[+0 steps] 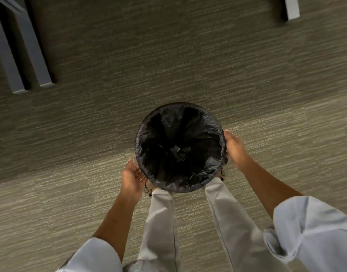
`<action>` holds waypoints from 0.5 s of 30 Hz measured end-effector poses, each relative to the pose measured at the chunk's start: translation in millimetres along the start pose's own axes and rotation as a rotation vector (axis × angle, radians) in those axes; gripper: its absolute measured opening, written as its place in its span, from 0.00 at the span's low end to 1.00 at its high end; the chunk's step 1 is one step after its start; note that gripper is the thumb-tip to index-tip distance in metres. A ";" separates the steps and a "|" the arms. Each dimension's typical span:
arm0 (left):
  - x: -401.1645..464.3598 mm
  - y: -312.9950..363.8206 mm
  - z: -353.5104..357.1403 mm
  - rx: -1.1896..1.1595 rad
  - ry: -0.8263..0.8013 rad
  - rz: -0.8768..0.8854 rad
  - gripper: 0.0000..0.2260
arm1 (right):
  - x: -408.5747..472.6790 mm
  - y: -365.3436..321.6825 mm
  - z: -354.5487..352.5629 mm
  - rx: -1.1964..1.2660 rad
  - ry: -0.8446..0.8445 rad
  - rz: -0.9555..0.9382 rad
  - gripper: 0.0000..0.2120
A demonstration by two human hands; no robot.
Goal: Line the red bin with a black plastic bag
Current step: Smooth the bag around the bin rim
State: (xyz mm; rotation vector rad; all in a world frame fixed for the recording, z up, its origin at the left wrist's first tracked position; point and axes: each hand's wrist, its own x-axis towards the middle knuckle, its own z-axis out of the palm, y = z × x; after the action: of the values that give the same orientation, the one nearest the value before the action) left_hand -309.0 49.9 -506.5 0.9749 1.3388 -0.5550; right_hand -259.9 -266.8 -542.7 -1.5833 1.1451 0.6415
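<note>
A round bin stands on the carpet in front of my feet, seen from straight above. A black plastic bag [180,148] lines its inside and is folded over the whole rim, so none of the red wall shows. My left hand [131,178] is at the bin's lower left side, fingers apart, palm toward the bag. My right hand [235,148] rests against the right edge of the rim, fingers extended along the bag. Whether either hand pinches the plastic is unclear.
Grey-green carpet [168,65] surrounds the bin. Dark grey furniture legs [29,55] stand at the upper left, and a pale leg [292,8] at the upper right. My light trouser legs [162,222] and sandalled feet are just below the bin.
</note>
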 end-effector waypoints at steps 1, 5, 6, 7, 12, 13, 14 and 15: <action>0.2 -0.9 0.8 -0.026 -0.002 -0.013 0.21 | -1.6 0.3 -0.9 0.083 -0.021 0.040 0.22; 1.5 -3.7 8.6 -0.088 0.022 -0.035 0.18 | -4.1 -1.3 -3.7 0.267 -0.141 0.149 0.23; 1.3 -3.5 11.5 -0.083 0.016 -0.023 0.17 | -3.7 -1.3 -3.7 0.300 -0.180 0.165 0.24; 0.6 -2.5 14.3 -0.074 0.007 -0.009 0.16 | -3.8 -1.9 -2.8 0.333 -0.222 0.175 0.25; -1.9 3.9 21.2 -0.086 0.050 0.037 0.14 | -13.4 -6.2 -1.3 0.419 -0.352 0.150 0.24; -1.6 6.2 23.2 -0.097 0.059 0.057 0.14 | -15.5 -5.4 -2.2 0.400 -0.346 0.141 0.22; -1.1 8.3 26.3 -0.116 0.071 0.075 0.13 | -16.6 -4.4 -3.4 0.344 -0.325 0.130 0.20; -1.6 10.5 29.5 -0.136 0.089 0.086 0.13 | -16.2 -2.8 -5.0 0.251 -0.287 0.118 0.19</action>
State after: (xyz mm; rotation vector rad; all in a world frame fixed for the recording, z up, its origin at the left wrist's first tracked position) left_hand -284.6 30.3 -503.9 0.9492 1.3879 -0.3544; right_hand -264.6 -265.7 -526.1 -1.1760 1.0621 0.7449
